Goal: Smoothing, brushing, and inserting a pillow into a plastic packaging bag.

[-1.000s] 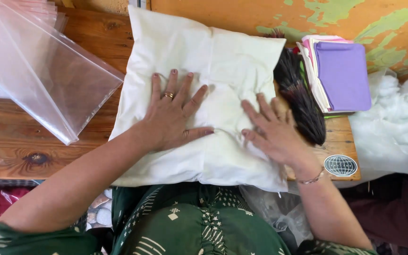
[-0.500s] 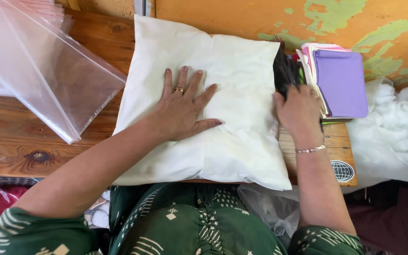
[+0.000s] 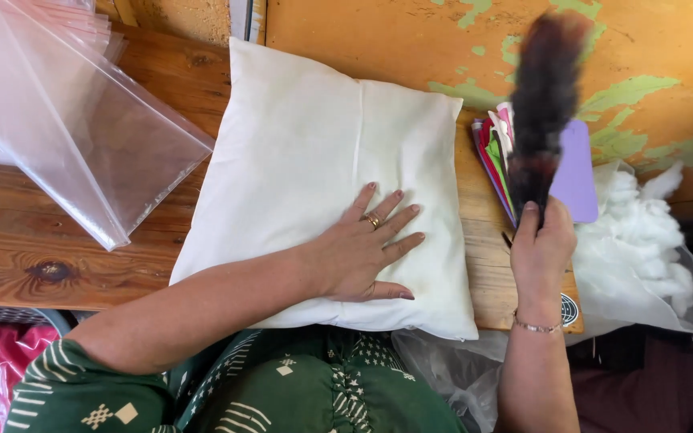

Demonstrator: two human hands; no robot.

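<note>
A wooden table (image 3: 34, 240) is stretching under everything, running out to the left of both hands. The white pillow (image 3: 314, 152) is lying flat on it, taking up the middle, with its near edge hanging just over the table's front. A stack of clear plastic bags (image 3: 66, 136) is sitting well to the left of the pillow, fanned out on the wood. To the right of the raised hand, a heap of white stuffing (image 3: 643, 240) is resting in a thin clear bag beyond the table's end. Just behind that hand, a pile of folded cloth pieces (image 3: 575, 172), purple on top with pink, red and green edges showing, is lying beside the pillow's right side.

The left hand (image 3: 362, 252) is lying palm down on the pillow's lower right part, fingers spread and flat, pressing on the fabric rather than gripping anything. The right hand (image 3: 541, 248) is closing in a fist around the lower end of a dark feathery brush (image 3: 543, 104), which is standing up and away from the hand, blurred, over the cloth pile and against the orange wall. This hand is sitting just right of the pillow, apart from it.
</note>
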